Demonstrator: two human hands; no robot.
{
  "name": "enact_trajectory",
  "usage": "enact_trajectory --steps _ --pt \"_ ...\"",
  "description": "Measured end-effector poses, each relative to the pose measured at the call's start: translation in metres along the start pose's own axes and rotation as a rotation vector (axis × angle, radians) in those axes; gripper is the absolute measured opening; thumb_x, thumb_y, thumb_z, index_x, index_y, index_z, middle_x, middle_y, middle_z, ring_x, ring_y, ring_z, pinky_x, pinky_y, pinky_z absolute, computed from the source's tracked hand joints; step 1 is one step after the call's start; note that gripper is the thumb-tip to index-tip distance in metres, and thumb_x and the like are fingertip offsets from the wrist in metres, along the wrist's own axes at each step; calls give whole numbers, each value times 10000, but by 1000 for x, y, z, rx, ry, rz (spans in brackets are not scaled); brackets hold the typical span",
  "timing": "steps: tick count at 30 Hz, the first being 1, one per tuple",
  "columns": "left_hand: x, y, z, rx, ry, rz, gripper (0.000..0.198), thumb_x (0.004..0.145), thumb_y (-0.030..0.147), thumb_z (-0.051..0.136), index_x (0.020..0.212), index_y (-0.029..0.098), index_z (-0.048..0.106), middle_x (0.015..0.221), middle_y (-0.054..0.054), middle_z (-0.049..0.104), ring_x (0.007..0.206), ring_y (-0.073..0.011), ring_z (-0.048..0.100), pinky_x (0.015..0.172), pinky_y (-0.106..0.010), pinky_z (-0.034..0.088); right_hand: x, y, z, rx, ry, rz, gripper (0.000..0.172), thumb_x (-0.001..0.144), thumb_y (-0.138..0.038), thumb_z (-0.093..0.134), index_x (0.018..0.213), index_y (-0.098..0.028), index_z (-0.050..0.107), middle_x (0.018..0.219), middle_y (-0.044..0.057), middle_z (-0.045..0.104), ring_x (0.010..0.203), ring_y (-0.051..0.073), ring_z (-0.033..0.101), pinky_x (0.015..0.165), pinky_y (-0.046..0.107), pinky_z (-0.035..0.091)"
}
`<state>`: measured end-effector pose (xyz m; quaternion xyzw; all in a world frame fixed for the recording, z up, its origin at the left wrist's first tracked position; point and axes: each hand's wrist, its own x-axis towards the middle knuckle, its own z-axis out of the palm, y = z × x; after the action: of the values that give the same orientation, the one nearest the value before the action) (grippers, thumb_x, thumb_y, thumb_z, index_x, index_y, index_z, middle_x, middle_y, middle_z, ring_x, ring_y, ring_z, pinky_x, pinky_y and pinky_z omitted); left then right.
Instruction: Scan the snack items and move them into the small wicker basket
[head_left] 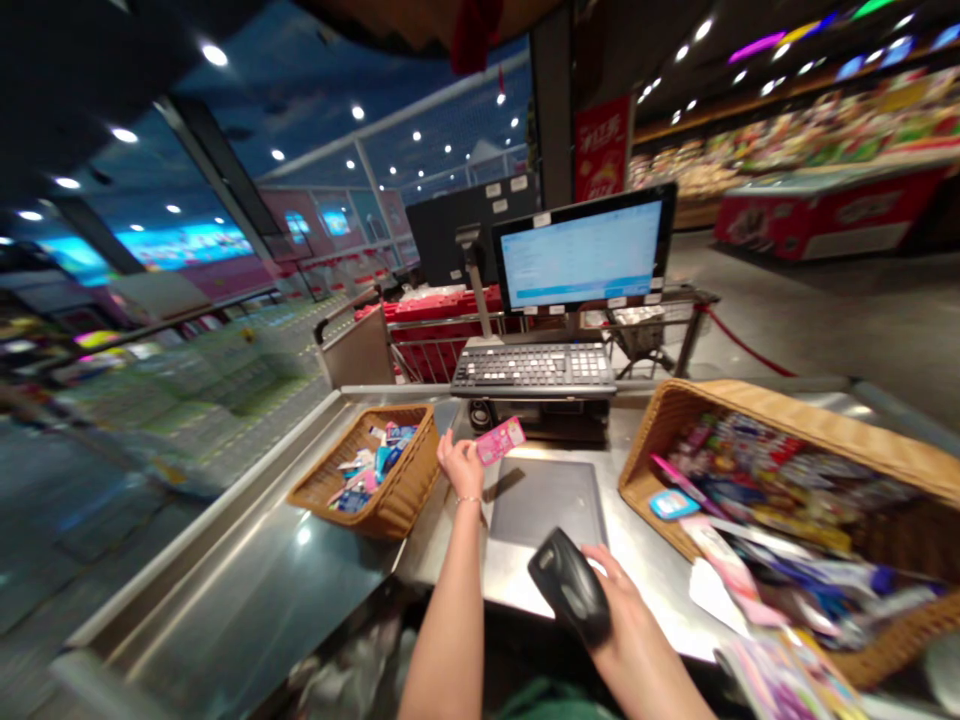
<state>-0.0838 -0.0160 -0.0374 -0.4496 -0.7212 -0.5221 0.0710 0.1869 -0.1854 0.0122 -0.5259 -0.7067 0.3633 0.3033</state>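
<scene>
My left hand (460, 463) is closed on a small pink packet (501, 440), held above the steel counter just in front of the keyboard (535, 366). Near the counter's front edge, my right hand (619, 600) grips a black handheld barcode scanner (570, 583). A dark grey pad (547, 500) lies flat on the counter between the two hands. To the left of my left hand stands a small wicker basket (409, 490) with several small packets in it.
A large wicker basket (750, 405) full of colourful packets fills the right side. A monitor (583, 255) stands behind the keyboard. Red shopping baskets (439, 320) and a cart sit beyond the counter. A steel conveyor surface (255, 570) runs off to the left.
</scene>
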Motion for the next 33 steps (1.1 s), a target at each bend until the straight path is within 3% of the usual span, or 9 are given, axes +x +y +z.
enact_trajectory --steps 3,17,26,33 --pt "2 -2 -2 -1 1 -3 172 829 228 542 695 210 648 1351 -126 574 1344 -294 422 1157 -495 346 -1 3 2 -13 -58 -36 467 805 -328 502 1232 -243 671 1424 164 584 1448 372 406 1145 592 387" --pt "3 -9 -13 -13 11 -18 178 832 239 543 710 204 668 1379 -149 558 1355 -307 411 1159 -503 328 -3 9 8 -55 -108 -54 483 840 -352 485 1285 -227 626 1479 175 528 1479 368 345 1167 606 357" --pt "6 -15 -23 -17 52 12 176 832 239 553 717 193 679 1339 -157 588 1330 -315 431 1144 -521 343 -2 6 11 -118 -112 -137 470 870 -387 487 1277 -208 638 1431 179 579 1442 354 417 1150 540 416" --pt "7 -20 -31 -7 87 24 173 835 238 557 712 197 672 1363 -149 573 1325 -313 434 1147 -522 340 -1 2 11 -153 -145 -145 489 885 -362 456 1316 -186 606 1465 196 543 1449 361 402 1158 559 399"
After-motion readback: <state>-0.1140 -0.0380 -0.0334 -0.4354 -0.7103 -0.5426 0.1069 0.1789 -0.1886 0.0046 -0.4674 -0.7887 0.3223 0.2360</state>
